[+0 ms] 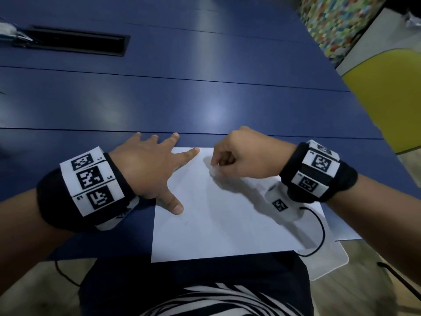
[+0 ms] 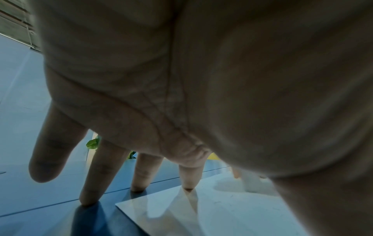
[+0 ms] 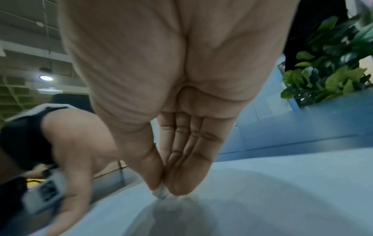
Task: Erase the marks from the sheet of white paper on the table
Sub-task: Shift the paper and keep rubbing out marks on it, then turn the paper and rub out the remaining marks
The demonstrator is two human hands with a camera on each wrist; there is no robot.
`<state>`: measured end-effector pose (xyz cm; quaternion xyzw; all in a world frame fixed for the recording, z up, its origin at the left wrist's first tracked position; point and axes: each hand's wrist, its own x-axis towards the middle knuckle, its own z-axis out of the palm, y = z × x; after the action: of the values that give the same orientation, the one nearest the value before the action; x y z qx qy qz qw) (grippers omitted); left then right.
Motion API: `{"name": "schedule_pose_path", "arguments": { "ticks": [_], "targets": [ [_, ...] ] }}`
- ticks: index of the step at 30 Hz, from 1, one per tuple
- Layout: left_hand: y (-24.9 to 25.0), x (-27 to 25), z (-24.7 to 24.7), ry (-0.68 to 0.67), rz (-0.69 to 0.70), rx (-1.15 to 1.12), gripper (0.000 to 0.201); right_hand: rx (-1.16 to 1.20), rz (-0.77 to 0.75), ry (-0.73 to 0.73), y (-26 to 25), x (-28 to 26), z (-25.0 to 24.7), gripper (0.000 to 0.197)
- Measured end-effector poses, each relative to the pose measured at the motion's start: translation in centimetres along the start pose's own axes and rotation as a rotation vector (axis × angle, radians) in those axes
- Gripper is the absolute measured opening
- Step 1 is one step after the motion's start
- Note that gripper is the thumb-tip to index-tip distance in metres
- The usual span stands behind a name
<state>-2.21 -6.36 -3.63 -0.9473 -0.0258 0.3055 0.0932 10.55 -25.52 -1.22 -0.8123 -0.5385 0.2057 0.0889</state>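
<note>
A sheet of white paper (image 1: 218,215) lies on the blue table (image 1: 182,106) at its near edge. My left hand (image 1: 157,169) is spread flat, its index fingertip and thumb pressing the paper's left side, the other fingers on the table. My right hand (image 1: 230,156) hovers over the paper's far edge and pinches a small white eraser (image 1: 214,167) between thumb and fingertips. In the right wrist view the eraser (image 3: 161,192) touches the paper (image 3: 262,199). Faint pencil traces show near my left thumb. In the left wrist view the index fingertip (image 2: 188,186) rests on the paper's corner (image 2: 181,207).
A black cable slot (image 1: 75,42) is set into the table at the far left. A yellow chair (image 1: 387,99) stands at the right. A black cable (image 1: 319,229) loops over the paper's near right corner. A second pale sheet (image 1: 330,258) sticks out beneath.
</note>
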Motion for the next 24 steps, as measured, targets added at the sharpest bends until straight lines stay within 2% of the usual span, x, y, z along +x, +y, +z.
{"name": "schedule_pose_path", "arguments": {
  "ticks": [2, 5, 6, 8, 11, 13, 16, 19, 21, 24],
  "targets": [
    [0.0, 0.0, -0.1, 0.008, 0.005, 0.004, 0.140, -0.009, -0.025, -0.003, -0.4, -0.4, 0.6, 0.012],
    [-0.2, 0.0, -0.2, -0.006, 0.023, -0.010, 0.137, -0.027, -0.087, -0.111, -1.7, -1.9, 1.4, 0.015],
    [-0.2, -0.1, -0.4, -0.003, 0.042, -0.018, 0.135, -0.028, -0.103, -0.097, -1.6, -2.4, 1.2, 0.016],
    [-0.4, -0.8, -0.9, 0.030, 0.079, -0.068, 0.126, 0.001, -0.093, 0.019, -0.5, -3.3, 0.0, 0.015],
    [-0.5, -3.1, -1.9, 0.175, 0.108, -0.143, 0.098, 0.087, 0.040, 0.166, 2.3, -5.4, -1.5, 0.015],
    [0.3, -5.4, -2.4, 0.175, 0.140, -0.194, 0.073, 0.101, 0.105, 0.208, 3.8, -7.2, -1.6, 0.015],
    [2.9, -8.6, -1.0, 0.053, 0.310, -0.161, 0.077, 0.088, 0.160, 0.206, 4.8, -9.5, -1.0, 0.013],
    [4.1, -9.3, 1.6, 0.130, 0.390, -0.219, 0.077, 0.077, 0.194, 0.179, 4.9, -10.9, 0.1, 0.012],
    [4.1, -9.1, 2.5, 0.135, 0.377, -0.225, 0.084, 0.093, 0.195, 0.184, 4.8, -11.2, 0.9, 0.012],
    [3.4, -8.3, 1.7, 0.220, 0.377, -0.194, 0.089, 0.066, 0.211, 0.180, 4.8, -11.3, 1.8, 0.012]
  ]
}}
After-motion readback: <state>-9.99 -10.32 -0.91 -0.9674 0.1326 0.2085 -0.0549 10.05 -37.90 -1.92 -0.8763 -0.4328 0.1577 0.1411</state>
